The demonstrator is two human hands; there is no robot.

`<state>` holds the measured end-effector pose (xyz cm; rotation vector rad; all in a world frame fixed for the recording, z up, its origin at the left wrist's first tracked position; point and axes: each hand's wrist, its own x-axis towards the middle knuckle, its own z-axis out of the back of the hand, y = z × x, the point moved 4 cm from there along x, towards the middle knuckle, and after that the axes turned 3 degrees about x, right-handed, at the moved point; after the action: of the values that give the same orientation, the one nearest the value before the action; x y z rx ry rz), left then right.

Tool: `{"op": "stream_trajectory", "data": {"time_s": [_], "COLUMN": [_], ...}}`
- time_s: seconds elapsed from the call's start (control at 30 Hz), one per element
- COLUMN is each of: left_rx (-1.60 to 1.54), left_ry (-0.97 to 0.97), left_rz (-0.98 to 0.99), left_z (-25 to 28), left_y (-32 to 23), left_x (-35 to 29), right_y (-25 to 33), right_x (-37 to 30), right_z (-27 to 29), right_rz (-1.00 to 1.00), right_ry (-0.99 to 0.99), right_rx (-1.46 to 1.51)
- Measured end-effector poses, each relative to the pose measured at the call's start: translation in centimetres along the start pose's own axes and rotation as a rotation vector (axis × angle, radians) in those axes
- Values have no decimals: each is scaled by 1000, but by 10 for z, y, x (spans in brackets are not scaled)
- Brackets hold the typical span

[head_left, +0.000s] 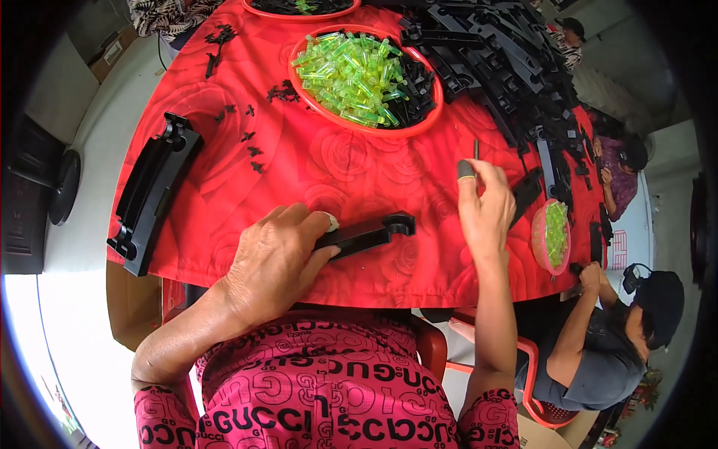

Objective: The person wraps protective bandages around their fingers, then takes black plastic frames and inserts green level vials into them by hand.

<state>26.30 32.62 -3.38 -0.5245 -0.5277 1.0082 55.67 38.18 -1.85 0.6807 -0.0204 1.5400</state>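
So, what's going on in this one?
A person at a table with a red cloth has their left hand on a long black part. Their right hand, with a dark finger cover, is to the right of it; whether its grip holds anything is unclear. Ahead stands a red bowl with green tubes and small black pieces. A heap of black parts lies to its right, and another black part lies at far left.
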Motion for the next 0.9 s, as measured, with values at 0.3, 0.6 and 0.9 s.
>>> {"op": "stream_trajectory", "data": {"time_s": [0.3,0.6,0.9], "left_rx": [-88,-27,30], "left_ry": [-60,8,-30], "left_rz": [-64,-204,-251], "left_z": [11,4,-5], "left_y": [1,5,11], "left_x": [1,-10,-16], "right_y": [-71,-62,23], "right_x": [34,37,-12], "right_z": [-16,-12,0], "right_rz": [-162,-89,-297], "right_ry": [155,307,160], "right_rx": [-276,-157,1042]}}
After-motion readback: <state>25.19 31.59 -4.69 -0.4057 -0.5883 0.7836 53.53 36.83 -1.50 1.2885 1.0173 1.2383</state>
